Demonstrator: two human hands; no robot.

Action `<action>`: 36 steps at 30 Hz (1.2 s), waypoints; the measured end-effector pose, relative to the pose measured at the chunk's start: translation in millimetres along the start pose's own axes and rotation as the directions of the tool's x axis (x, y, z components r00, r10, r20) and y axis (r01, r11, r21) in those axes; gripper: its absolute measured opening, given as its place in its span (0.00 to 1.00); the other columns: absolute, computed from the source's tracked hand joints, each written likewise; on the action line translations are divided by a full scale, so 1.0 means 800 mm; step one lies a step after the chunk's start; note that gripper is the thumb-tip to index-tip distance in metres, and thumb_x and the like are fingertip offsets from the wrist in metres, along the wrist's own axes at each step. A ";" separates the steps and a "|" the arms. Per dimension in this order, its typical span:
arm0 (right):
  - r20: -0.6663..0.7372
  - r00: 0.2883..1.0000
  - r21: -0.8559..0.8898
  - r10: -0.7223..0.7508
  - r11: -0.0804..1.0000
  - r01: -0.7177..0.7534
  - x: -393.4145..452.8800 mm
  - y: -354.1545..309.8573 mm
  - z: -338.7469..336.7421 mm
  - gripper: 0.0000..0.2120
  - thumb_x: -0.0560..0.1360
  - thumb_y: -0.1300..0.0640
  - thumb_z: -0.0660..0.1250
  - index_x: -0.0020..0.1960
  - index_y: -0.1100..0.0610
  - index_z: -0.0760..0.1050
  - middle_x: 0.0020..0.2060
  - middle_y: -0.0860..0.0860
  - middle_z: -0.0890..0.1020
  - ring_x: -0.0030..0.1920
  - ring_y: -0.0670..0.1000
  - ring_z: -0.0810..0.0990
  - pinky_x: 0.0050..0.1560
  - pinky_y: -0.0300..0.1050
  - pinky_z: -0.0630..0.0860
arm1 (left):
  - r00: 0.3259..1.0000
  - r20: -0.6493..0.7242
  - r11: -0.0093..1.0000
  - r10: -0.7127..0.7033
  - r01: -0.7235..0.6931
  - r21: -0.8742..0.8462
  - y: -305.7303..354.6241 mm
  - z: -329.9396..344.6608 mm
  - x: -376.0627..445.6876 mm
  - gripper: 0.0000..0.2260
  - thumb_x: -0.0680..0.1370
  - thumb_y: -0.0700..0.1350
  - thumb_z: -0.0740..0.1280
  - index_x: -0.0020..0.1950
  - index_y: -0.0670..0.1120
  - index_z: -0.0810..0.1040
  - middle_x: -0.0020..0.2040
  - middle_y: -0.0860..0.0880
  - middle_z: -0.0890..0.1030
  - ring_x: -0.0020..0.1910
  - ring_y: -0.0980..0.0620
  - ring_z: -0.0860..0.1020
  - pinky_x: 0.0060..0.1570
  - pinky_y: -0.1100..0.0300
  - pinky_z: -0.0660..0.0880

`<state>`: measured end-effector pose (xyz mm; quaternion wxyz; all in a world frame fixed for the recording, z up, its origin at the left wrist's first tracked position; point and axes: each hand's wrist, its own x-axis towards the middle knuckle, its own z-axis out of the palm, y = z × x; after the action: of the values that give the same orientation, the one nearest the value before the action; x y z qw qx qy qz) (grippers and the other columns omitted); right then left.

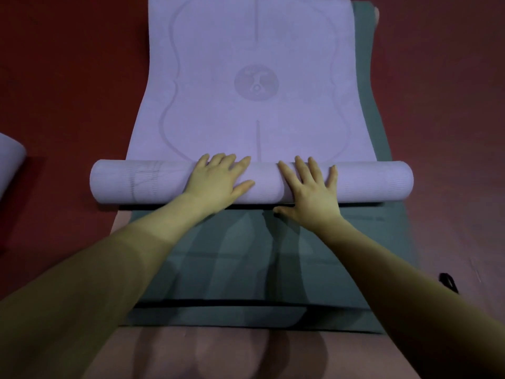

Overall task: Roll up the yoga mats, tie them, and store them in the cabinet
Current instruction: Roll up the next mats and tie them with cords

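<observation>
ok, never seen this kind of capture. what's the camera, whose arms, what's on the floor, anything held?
There is one picture, from a wide-angle camera on a person's head, looking down. No robot: these are the person's bare arms. The left hand and right hand lie flat, fingers straight, on the rolled part of a purple yoga mat. They press it; neither grips it. A green mat lies under it on the red floor. Another pale roll shows at the left edge, and a small black item lies on the right.
</observation>
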<state>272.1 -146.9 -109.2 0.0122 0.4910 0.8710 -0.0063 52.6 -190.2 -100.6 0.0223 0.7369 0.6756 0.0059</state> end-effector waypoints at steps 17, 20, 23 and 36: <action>-0.123 0.986 -0.031 -0.114 0.993 0.111 0.049 0.022 0.010 0.49 0.54 0.33 0.77 0.70 0.51 0.69 0.59 0.64 0.76 0.61 0.67 0.74 0.60 0.76 0.60 | 0.992 0.116 0.986 0.059 -0.076 0.148 -0.017 0.005 0.039 0.47 0.68 0.72 0.61 0.78 0.54 0.45 0.72 0.46 0.65 0.65 0.43 0.69 0.62 0.48 0.65; -0.207 0.971 -0.036 -0.121 0.993 0.116 0.036 0.018 0.011 0.47 0.53 0.35 0.78 0.67 0.50 0.69 0.54 0.61 0.78 0.55 0.64 0.77 0.58 0.73 0.64 | 0.996 0.047 0.982 0.071 -0.078 0.173 -0.010 0.009 0.023 0.44 0.70 0.70 0.63 0.78 0.53 0.50 0.69 0.46 0.69 0.62 0.42 0.71 0.60 0.48 0.65; -0.250 0.960 -0.047 -0.127 0.992 0.118 0.016 0.016 0.010 0.45 0.53 0.37 0.79 0.66 0.50 0.70 0.54 0.60 0.78 0.54 0.62 0.77 0.59 0.70 0.65 | 0.986 -0.109 0.977 0.124 -0.102 0.189 -0.003 0.018 0.003 0.43 0.62 0.68 0.72 0.72 0.50 0.68 0.57 0.43 0.78 0.49 0.41 0.78 0.51 0.48 0.72; -0.242 0.951 0.029 -0.195 0.978 0.208 -0.097 -0.006 0.003 0.41 0.56 0.37 0.77 0.65 0.51 0.72 0.50 0.57 0.79 0.47 0.61 0.78 0.53 0.56 0.69 | 0.936 -0.268 0.973 0.228 -0.215 0.078 0.027 0.030 -0.108 0.43 0.59 0.67 0.74 0.68 0.50 0.67 0.52 0.43 0.80 0.41 0.42 0.79 0.42 0.50 0.75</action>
<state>308.4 -215.8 -109.8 -0.1062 0.3971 0.9112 0.0278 67.2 -278.4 -121.5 -0.0900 0.8007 0.5847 0.0945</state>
